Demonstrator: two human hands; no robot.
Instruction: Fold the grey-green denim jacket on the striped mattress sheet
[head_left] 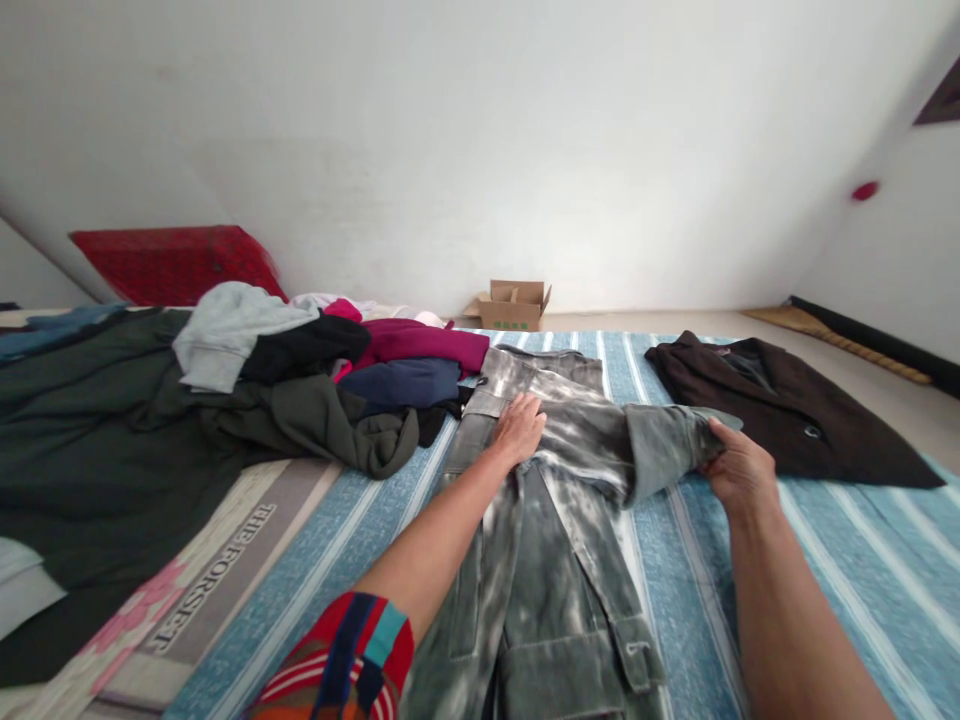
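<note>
A grey-green jacket with whitish mottled patches (559,560) is spread on a blue-and-white striped bed cover (345,590). One of its sleeves (664,445) stretches out to the right. At that sleeve's cuff, my right hand (742,465) is closed with thumb and fingers gripping the cloth. My left hand (520,430) rests on the upper part of the jacket, near the base of the sleeve, its fingers bent slightly and pressing on the fabric. The jacket's lower part runs off the bottom of the view.
A folded dark brown coat (840,425) lies at the right. On the left is a heap of clothes, with a dark green garment (112,420), a light grey one (232,330) and a magenta one (420,345). Behind the bed stands an open cardboard box (514,308) by the white wall.
</note>
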